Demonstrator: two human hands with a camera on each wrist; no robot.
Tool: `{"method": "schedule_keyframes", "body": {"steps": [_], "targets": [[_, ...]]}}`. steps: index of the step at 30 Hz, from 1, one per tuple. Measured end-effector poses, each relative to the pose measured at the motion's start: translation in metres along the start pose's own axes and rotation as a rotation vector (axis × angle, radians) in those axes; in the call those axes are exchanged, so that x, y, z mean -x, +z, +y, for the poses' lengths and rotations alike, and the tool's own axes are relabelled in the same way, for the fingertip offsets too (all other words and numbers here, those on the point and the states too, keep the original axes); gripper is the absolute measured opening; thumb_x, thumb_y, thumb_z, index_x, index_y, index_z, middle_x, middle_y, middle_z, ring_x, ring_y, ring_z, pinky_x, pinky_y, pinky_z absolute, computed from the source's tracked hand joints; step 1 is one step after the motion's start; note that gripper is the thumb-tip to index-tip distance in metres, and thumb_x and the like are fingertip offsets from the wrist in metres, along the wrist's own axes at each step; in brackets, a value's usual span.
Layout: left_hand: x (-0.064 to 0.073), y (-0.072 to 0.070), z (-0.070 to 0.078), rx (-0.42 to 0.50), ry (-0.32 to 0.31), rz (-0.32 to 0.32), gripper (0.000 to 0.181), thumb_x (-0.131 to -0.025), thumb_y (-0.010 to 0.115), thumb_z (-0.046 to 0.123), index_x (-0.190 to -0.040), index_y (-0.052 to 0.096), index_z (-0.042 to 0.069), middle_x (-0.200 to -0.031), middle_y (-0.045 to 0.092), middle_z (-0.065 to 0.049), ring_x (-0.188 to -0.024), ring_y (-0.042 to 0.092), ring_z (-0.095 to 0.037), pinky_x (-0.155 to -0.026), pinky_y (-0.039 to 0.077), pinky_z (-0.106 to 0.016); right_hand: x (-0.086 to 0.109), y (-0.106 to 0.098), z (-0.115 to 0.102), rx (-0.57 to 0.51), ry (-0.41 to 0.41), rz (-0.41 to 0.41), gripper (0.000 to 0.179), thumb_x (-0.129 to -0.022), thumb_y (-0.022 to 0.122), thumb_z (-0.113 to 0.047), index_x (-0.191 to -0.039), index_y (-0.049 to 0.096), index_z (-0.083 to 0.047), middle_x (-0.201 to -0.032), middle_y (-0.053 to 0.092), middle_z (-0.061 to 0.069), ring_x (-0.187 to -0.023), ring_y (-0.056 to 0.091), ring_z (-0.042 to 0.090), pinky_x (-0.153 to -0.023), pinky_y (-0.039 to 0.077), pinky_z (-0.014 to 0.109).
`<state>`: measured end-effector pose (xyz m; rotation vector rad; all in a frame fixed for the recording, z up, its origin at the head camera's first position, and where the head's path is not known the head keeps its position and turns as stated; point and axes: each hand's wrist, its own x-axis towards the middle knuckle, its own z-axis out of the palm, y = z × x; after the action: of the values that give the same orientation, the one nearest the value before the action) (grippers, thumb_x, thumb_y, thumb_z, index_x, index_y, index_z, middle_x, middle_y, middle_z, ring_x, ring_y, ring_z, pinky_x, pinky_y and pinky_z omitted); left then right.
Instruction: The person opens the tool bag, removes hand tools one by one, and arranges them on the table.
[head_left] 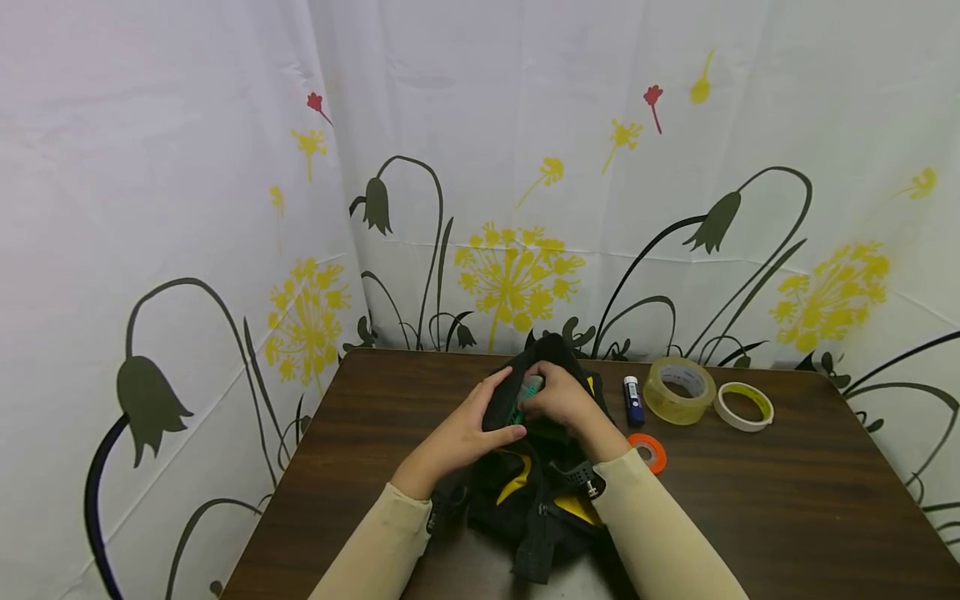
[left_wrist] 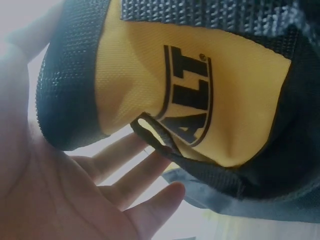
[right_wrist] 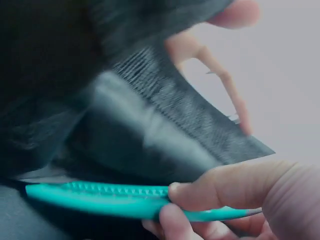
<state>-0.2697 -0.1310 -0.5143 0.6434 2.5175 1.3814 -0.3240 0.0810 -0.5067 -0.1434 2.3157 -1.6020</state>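
A black and yellow fabric bag (head_left: 495, 518) lies on the table under both arms, its mouth held up at the far end. My left hand (head_left: 471, 423) holds the bag's rim on the left side, thumb toward the opening and fingers along the outside. In the left wrist view a yellow panel (left_wrist: 135, 65) with black letters faces the palm. At the mouth, my right hand (head_left: 564, 402) pinches a slim teal item (right_wrist: 100, 200) between thumb and fingers. A row of small ridges runs along it; its exact kind is unclear. The bag's inside is mostly dark.
Right of the bag stands a blue glue stick (head_left: 633, 402) with a white cap. Beside it are a wide clear tape roll (head_left: 663, 408) and a narrow white tape roll (head_left: 750, 425). An orange tape roll (head_left: 656, 451) lies near the right wrist. A patterned curtain (head_left: 525, 108) hangs behind the table.
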Motion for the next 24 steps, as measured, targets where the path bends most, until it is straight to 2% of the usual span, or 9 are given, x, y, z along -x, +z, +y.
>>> {"method": "schedule_keyframes", "body": {"steps": [5, 7, 10, 16, 20, 24], "targets": [[0.0, 0.003, -0.002, -0.005, 0.0, -0.006, 0.093, -0.088, 0.068, 0.064, -0.16, 0.01, 0.049, -0.168, 0.013, 0.011, -0.155, 0.025, -0.027, -0.118, 0.031, -0.062, 0.012, -0.012, -0.012, 0.019, -0.02, 0.023, 0.035, -0.086, 0.075, -0.005, -0.117, 0.059, -0.001, -0.097, 0.063, 0.013, -0.081, 0.068, 0.025, -0.077, 0.061, 0.041], [0.0, 0.004, -0.002, -0.005, 0.006, -0.01, 0.094, -0.088, 0.068, 0.064, -0.16, 0.009, 0.049, -0.168, 0.013, 0.014, -0.155, 0.023, -0.025, -0.119, 0.03, -0.062, 0.017, -0.017, -0.017, 0.012, -0.04, 0.019, 0.028, -0.088, 0.073, -0.007, -0.112, 0.06, -0.001, -0.094, 0.061, 0.012, -0.082, 0.068, 0.025, -0.076, 0.061, 0.04], [0.0, 0.005, -0.003, -0.015, 0.015, -0.009, 0.093, -0.089, 0.067, 0.065, -0.16, 0.009, 0.048, -0.168, 0.012, 0.014, -0.156, 0.021, -0.025, -0.119, 0.028, -0.064, 0.023, -0.023, -0.023, -0.003, -0.071, 0.008, 0.026, -0.092, 0.07, -0.009, -0.115, 0.059, -0.006, -0.094, 0.059, 0.011, -0.082, 0.065, 0.026, -0.073, 0.06, 0.038], [0.0, 0.004, -0.003, -0.027, 0.012, -0.011, 0.093, -0.089, 0.066, 0.066, -0.16, 0.008, 0.048, -0.169, 0.013, 0.011, -0.156, 0.021, -0.027, -0.119, 0.028, -0.064, 0.037, -0.028, -0.032, -0.008, -0.057, -0.004, 0.039, -0.103, 0.06, -0.02, -0.14, 0.047, -0.022, -0.114, 0.066, 0.013, -0.084, 0.068, 0.026, -0.073, 0.06, 0.04], [0.0, 0.003, -0.003, -0.023, 0.013, -0.016, 0.092, -0.089, 0.065, 0.066, -0.159, 0.008, 0.049, -0.169, 0.012, 0.011, -0.157, 0.02, -0.028, -0.119, 0.028, -0.065, 0.044, -0.03, -0.035, -0.038, -0.06, 0.032, 0.048, -0.107, 0.053, -0.023, -0.149, 0.031, -0.023, -0.128, 0.061, 0.015, -0.087, 0.07, 0.027, -0.071, 0.062, 0.043], [0.0, 0.003, -0.003, -0.025, 0.009, -0.01, 0.092, -0.089, 0.066, 0.066, -0.159, 0.008, 0.049, -0.169, 0.013, 0.013, -0.156, 0.02, -0.026, -0.119, 0.028, -0.064, 0.047, -0.033, -0.035, -0.098, -0.104, 0.044, 0.056, -0.106, 0.055, -0.019, -0.152, 0.022, -0.021, -0.132, 0.059, 0.02, -0.09, 0.069, 0.028, -0.071, 0.062, 0.042]]}}
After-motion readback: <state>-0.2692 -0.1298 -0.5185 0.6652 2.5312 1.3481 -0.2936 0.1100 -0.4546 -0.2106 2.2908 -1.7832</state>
